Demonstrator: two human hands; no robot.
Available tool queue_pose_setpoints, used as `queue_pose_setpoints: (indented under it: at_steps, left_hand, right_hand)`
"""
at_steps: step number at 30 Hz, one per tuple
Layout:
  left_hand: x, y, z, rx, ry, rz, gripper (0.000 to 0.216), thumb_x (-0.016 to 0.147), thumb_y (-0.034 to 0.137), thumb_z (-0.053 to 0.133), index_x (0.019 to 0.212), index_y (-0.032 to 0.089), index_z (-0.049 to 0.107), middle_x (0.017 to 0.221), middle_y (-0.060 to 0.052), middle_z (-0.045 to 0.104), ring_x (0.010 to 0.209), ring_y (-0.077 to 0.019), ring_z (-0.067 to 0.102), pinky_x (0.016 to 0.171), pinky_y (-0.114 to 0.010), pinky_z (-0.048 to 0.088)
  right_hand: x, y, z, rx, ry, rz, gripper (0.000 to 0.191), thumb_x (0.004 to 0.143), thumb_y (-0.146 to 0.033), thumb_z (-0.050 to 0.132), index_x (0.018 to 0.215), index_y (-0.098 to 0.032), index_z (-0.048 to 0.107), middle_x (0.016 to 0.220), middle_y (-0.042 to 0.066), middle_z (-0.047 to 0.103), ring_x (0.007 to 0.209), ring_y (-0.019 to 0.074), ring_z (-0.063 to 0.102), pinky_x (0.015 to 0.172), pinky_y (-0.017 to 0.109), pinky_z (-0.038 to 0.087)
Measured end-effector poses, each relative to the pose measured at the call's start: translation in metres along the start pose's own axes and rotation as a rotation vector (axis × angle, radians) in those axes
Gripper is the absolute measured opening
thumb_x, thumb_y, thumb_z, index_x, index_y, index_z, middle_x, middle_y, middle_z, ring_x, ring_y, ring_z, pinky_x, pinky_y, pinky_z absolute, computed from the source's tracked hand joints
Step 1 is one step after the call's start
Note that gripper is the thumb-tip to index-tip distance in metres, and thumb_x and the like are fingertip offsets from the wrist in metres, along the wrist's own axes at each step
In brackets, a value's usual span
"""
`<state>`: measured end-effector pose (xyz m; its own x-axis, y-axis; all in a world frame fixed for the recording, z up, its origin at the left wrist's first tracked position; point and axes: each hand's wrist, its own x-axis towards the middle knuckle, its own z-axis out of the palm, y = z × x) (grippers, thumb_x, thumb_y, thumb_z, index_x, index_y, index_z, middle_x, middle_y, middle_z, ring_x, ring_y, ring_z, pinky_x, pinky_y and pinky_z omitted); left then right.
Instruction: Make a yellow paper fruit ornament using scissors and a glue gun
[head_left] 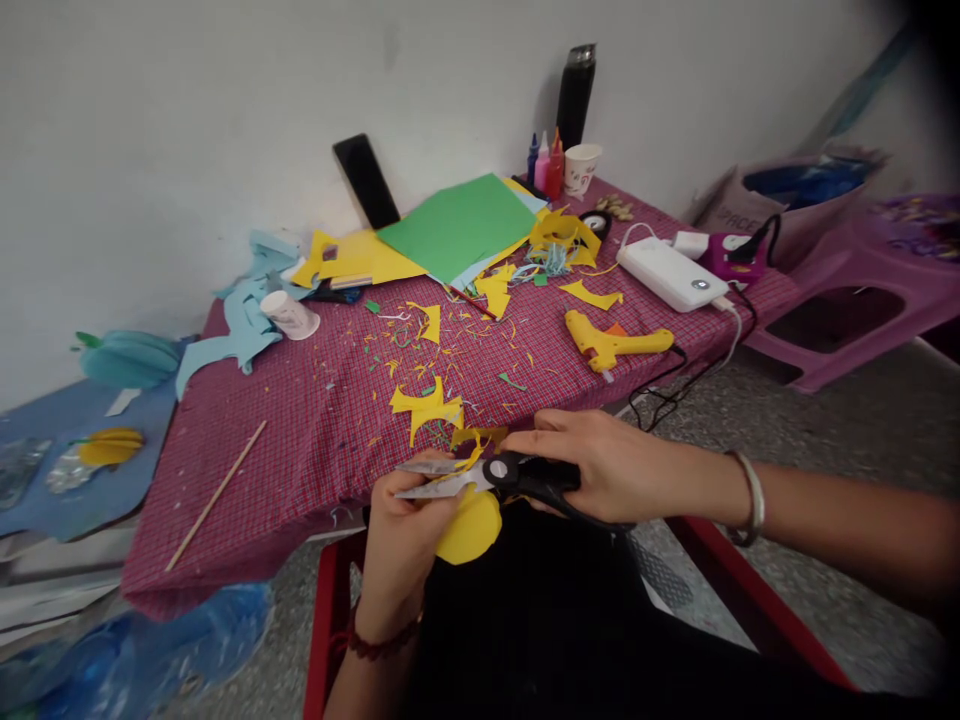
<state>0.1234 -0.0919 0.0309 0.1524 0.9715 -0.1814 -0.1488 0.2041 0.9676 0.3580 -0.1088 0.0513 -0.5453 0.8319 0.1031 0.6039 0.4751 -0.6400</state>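
Right hand (600, 465) works scissors (487, 477) through yellow paper (471, 527) in left hand (405, 540).

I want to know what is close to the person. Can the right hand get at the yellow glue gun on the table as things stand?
Probably yes, but not freely: the right hand is closed around the scissors, so it would have to put them down first. The yellow glue gun lies uncovered just beyond it, with only paper scraps between.

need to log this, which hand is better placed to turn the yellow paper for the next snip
Left, likely. The left hand already grips the yellow paper, while the right hand is occupied holding the scissors.
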Motion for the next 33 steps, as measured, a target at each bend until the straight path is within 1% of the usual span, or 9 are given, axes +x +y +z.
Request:
queue_pose_setpoints:
  at_steps: [9, 12, 16, 19, 22, 25, 28, 31, 33]
  left_hand:
    - [0.002, 0.004, -0.001, 0.054, 0.015, -0.104, 0.016, 0.061, 0.023, 0.08, 0.074, 0.016, 0.073, 0.066, -0.001, 0.067, 0.054, -0.0121, 0.061, 0.051, -0.021, 0.051]
    - [0.005, 0.005, -0.003, 0.026, 0.014, -0.123, 0.016, 0.064, 0.028, 0.08, 0.069, 0.016, 0.07, 0.059, 0.001, 0.064, 0.048, -0.0108, 0.057, 0.046, -0.02, 0.047]
    - [0.009, 0.004, -0.006, -0.083, 0.062, -0.059, 0.018, 0.062, 0.028, 0.081, 0.067, 0.016, 0.07, 0.063, 0.002, 0.065, 0.053, -0.0101, 0.058, 0.05, -0.02, 0.048]
    - [0.012, 0.004, -0.009, -0.139, 0.12, -0.015, 0.019, 0.06, 0.03, 0.083, 0.068, 0.016, 0.072, 0.067, 0.001, 0.067, 0.057, -0.0099, 0.06, 0.054, -0.019, 0.049]
    - [0.014, 0.004, -0.011, -0.205, 0.185, -0.04, 0.025, 0.058, 0.036, 0.084, 0.071, 0.018, 0.074, 0.065, 0.0, 0.067, 0.055, -0.0107, 0.059, 0.052, -0.02, 0.049]
    - [0.016, 0.002, -0.012, -0.26, 0.258, -0.057, 0.027, 0.056, 0.038, 0.085, 0.068, 0.018, 0.072, 0.064, 0.0, 0.068, 0.054, -0.0119, 0.059, 0.051, -0.022, 0.049]
    - [0.019, -0.002, -0.011, -0.293, 0.307, -0.015, 0.026, 0.06, 0.04, 0.083, 0.072, 0.019, 0.072, 0.07, -0.001, 0.07, 0.058, -0.0132, 0.062, 0.055, -0.023, 0.051]
    - [0.02, -0.005, -0.008, -0.331, 0.345, 0.064, 0.026, 0.064, 0.04, 0.082, 0.076, 0.019, 0.072, 0.074, -0.001, 0.071, 0.063, -0.013, 0.063, 0.059, -0.023, 0.052]
    - [0.019, -0.006, -0.007, -0.322, 0.353, 0.128, 0.025, 0.068, 0.041, 0.079, 0.077, 0.019, 0.072, 0.074, 0.0, 0.069, 0.063, -0.0122, 0.061, 0.059, -0.023, 0.051]
  right_hand:
    - [0.004, 0.012, 0.001, 0.0, 0.034, -0.029, 0.034, 0.088, -0.026, 0.063, 0.122, -0.021, 0.062, 0.095, 0.006, 0.066, 0.08, 0.0161, 0.064, 0.073, 0.026, 0.048]
    - [0.018, 0.034, -0.007, -0.064, 0.117, 0.037, 0.033, 0.087, -0.028, 0.065, 0.119, -0.021, 0.063, 0.099, 0.005, 0.07, 0.087, 0.0188, 0.066, 0.077, 0.027, 0.048]
    - [0.041, 0.075, -0.016, -0.352, 0.224, 0.227, 0.04, 0.083, -0.019, 0.061, 0.124, -0.015, 0.06, 0.109, 0.013, 0.069, 0.096, 0.026, 0.065, 0.082, 0.033, 0.047]
    - [0.052, 0.098, -0.016, -0.475, 0.223, 0.2, 0.043, 0.084, -0.018, 0.058, 0.126, -0.012, 0.059, 0.109, 0.015, 0.067, 0.099, 0.0283, 0.063, 0.086, 0.036, 0.046]
    - [0.054, 0.109, -0.015, -0.48, 0.233, 0.158, 0.041, 0.084, -0.017, 0.058, 0.125, -0.012, 0.06, 0.108, 0.016, 0.066, 0.099, 0.029, 0.062, 0.088, 0.038, 0.046]
    - [0.053, 0.102, -0.013, -0.441, 0.286, 0.149, 0.033, 0.085, -0.014, 0.056, 0.116, -0.012, 0.065, 0.105, 0.016, 0.066, 0.099, 0.0289, 0.061, 0.088, 0.04, 0.046]
    - [0.054, 0.071, -0.006, -0.351, 0.344, 0.107, 0.023, 0.087, -0.014, 0.053, 0.107, -0.013, 0.066, 0.1, 0.013, 0.066, 0.096, 0.0242, 0.062, 0.086, 0.037, 0.048]
    - [0.057, 0.027, 0.009, 0.126, 0.354, -0.004, 0.013, 0.088, -0.016, 0.054, 0.097, -0.017, 0.063, 0.093, 0.006, 0.067, 0.085, 0.0178, 0.064, 0.078, 0.03, 0.05]
    - [0.06, 0.002, 0.021, 0.293, 0.343, -0.023, 0.007, 0.087, -0.016, 0.056, 0.09, -0.018, 0.062, 0.085, 0.003, 0.066, 0.075, 0.0146, 0.061, 0.068, 0.026, 0.049]
